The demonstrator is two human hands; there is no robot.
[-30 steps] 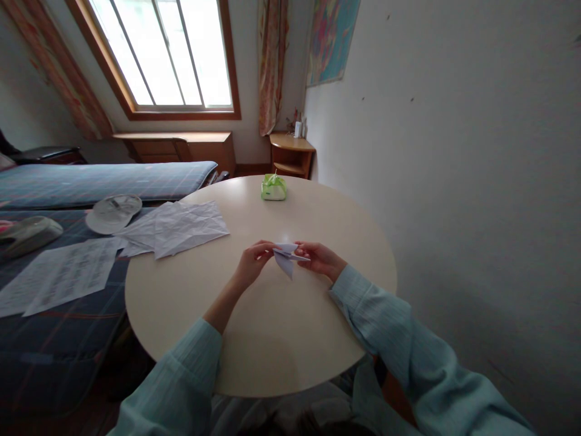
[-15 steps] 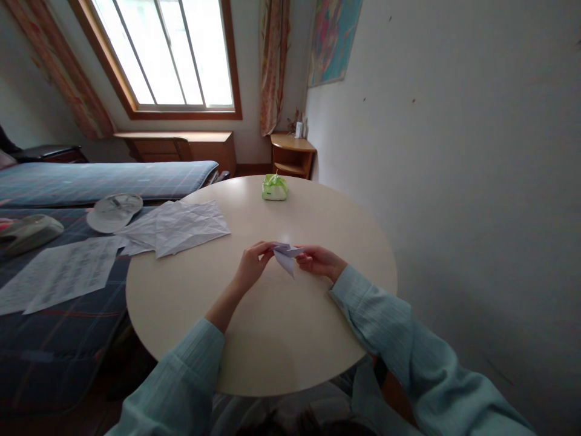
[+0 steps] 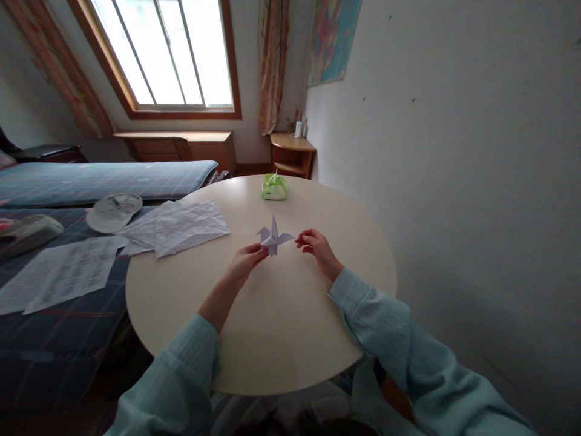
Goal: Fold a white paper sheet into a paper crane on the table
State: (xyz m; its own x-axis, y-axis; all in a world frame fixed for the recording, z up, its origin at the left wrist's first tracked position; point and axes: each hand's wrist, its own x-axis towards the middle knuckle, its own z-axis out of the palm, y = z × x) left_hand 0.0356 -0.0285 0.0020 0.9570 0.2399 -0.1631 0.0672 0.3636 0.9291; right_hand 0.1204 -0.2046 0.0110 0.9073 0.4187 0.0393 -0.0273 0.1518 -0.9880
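A white origami crane (image 3: 272, 237) with its wings spread is held over the middle of the round table (image 3: 290, 339). My left hand (image 3: 245, 261) pinches its lower left part between thumb and fingers. Just to the right of the crane's right wing is my right hand (image 3: 318, 248), apart from the paper, its fingers loosely curled with gaps between them and nothing seen in them.
Creased white paper sheets (image 3: 190, 227) lie at the table's left edge. A green tissue pack (image 3: 274, 187) stands at the far side. On the bed at left are printed sheets (image 3: 68, 266) and a pale cap (image 3: 113, 213). A white wall (image 3: 454, 181) rises at right.
My right hand has let go of the paper and drawn slightly up and right. The crane has turned in my left hand, so its wings and upright point now show.
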